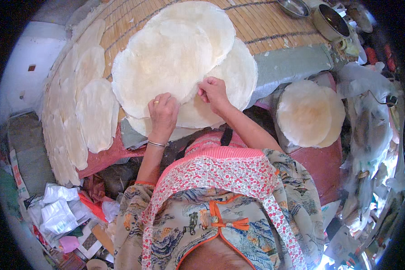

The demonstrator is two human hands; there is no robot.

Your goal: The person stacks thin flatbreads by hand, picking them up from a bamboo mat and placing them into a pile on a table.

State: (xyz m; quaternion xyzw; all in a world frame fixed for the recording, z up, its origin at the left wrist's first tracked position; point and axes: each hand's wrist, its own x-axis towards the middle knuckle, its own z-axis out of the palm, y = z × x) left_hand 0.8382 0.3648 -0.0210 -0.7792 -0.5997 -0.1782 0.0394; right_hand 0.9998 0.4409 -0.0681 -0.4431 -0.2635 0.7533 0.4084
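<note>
Several large, thin round flatbreads [162,64] lie overlapped before me, pale cream and rough at the rim. My right hand [213,92] pinches the near right edge of the uppermost one between thumb and fingers. Lower and to the left, my left hand [163,113], with a ring and a bracelet, has its fingers curled on that same edge. Between the two hands the edge looks slightly raised. Under it, another flatbread [239,71] shows on the right. My left fingertips are partly hidden by the hand itself.
Overlapping flatbreads [96,114] drape along the slatted mat [266,20] at left. More flatbreads [308,114] rest on a support at right. A metal pot [330,23] and a metal bowl [294,7] stand far right. Plastic bags [59,212] clutter the lower left.
</note>
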